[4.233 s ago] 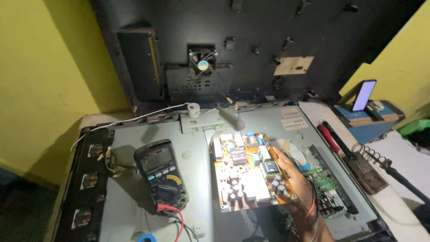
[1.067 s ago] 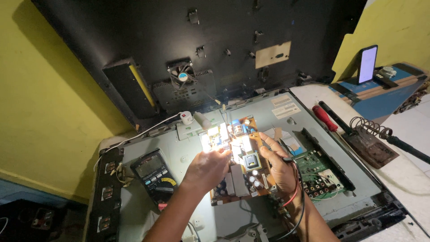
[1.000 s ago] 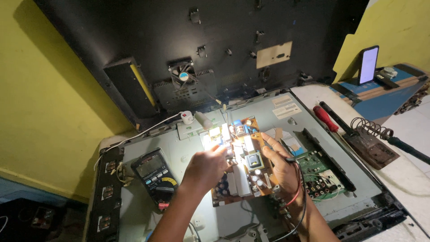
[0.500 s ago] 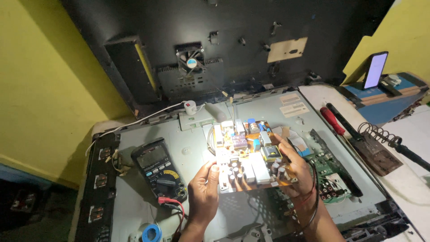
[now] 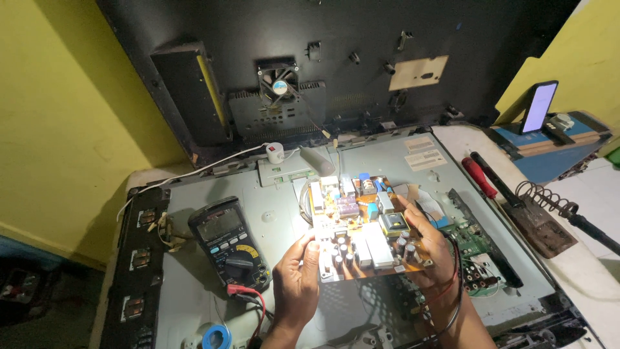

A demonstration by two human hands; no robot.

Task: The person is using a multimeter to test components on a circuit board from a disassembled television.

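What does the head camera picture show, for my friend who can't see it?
Two hands, left hand and right hand, hold a brown circuit board by its edges above an opened flat-screen television lying on a table. A black multimeter lies to the left, and a soldering iron stand sits to the right.

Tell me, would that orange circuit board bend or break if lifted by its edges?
The orange circuit board looks stiff: it lies flat between the left hand and right hand. Probably unevenly heavy, given the yellow-topped transformer. Likely fragile, since the upright capacitors stand exposed.
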